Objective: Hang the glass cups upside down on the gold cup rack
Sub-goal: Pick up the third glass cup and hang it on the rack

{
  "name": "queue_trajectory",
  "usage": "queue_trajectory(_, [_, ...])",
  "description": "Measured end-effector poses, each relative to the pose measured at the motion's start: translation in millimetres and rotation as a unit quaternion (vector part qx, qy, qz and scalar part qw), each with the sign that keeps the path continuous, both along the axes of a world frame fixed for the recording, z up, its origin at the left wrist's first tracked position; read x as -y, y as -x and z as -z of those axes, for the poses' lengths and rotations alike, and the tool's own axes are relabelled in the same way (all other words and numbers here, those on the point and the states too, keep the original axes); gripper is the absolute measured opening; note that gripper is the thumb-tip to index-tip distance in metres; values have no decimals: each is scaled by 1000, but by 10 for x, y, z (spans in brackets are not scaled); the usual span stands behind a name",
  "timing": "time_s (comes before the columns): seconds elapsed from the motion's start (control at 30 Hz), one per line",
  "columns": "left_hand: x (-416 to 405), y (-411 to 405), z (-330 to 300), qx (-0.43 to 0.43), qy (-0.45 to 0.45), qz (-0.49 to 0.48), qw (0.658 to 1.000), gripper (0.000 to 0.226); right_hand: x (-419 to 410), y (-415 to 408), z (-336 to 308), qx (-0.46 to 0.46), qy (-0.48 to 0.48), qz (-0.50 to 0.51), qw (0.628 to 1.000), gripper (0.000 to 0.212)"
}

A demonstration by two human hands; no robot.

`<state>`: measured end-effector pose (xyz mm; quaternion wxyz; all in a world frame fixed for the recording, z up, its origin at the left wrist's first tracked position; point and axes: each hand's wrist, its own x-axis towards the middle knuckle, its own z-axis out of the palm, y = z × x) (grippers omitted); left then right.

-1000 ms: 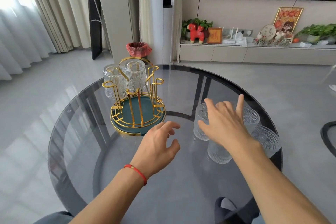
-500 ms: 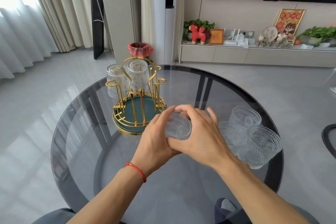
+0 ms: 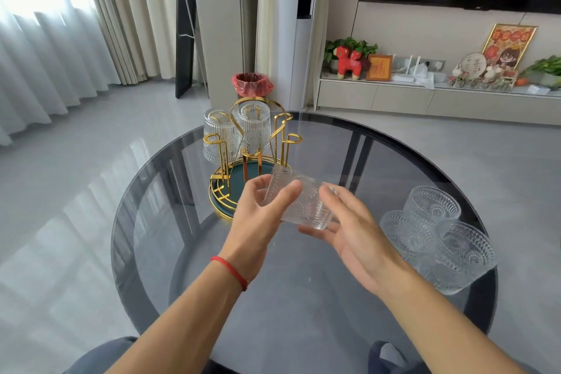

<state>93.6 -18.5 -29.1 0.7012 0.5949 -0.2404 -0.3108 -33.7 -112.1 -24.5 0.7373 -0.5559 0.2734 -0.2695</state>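
A ribbed glass cup point(image 3: 299, 201) lies tilted on its side in the air, just in front of the gold cup rack point(image 3: 258, 161). My left hand point(image 3: 259, 215) grips its upper end with thumb and fingers. My right hand point(image 3: 353, 232) cradles its base from below and the right, fingers spread. Two glass cups hang upside down on the rack's far pegs, one point(image 3: 217, 140) at the left and one point(image 3: 254, 127) at the middle. Three more cups stand upright on the table at the right: point(image 3: 432, 206), point(image 3: 408, 234), point(image 3: 461, 255).
The rack stands on a round dark glass table point(image 3: 182, 222), on a green tray base. Its near and right gold pegs point(image 3: 291, 143) are bare. A bin with a red bag point(image 3: 252, 84) stands on the floor behind the table. My knees show below the table's near edge.
My right hand lifted one cup from the group at the right and brought it to the centre, my left hand joined it, and the cup has been tipped onto its side nearer the rack.
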Motion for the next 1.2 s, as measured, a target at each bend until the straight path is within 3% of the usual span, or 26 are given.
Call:
queue_trajectory(0.07, [-4, -28, -9, 78, -49, 16, 996, 87, 40, 11, -13, 11, 19, 59, 998, 44])
queue_trajectory(0.17, [7, -69, 12, 90, -111, 19, 990, 79, 136, 52, -94, 0, 79, 157, 985, 44])
queue_trajectory(0.2, [13, -82, 33, 132, -141, 24, 981, 72, 176, 78, -134, 3, 91, 181, 979, 43])
queue_trajectory(0.23, [14, -110, 64, 223, -194, 31, 955, 62, 224, 103, -177, 13, 100, 202, 974, 41])
queue_trajectory(0.3, [5, -163, 147, 420, -322, 64, 846, 46, 349, 136, -282, 31, 116, 233, 965, 33])
queue_trajectory(0.33, [1, -178, 183, 480, -371, 83, 790, 50, 422, 135, -346, 34, 124, 244, 961, 31])
queue_trajectory(0.4, [6, -188, 234, 521, -422, 108, 734, 56, 589, 90, -482, 27, 140, 261, 955, 38])
queue_trajectory(0.63, [25, -262, 206, 542, -447, 132, 699, 54, 1163, -496, -948, -66, 265, 236, 932, 81])
queue_trajectory(0.9, [25, -267, 218, 543, -451, 138, 695, 51, 1466, -1132, -1206, -144, 375, 142, 905, 64])
queue_trajectory(1.2, [43, -242, 169, 530, -459, 152, 696, 48, 1526, -1352, -1256, -205, 425, -6, 882, 70])
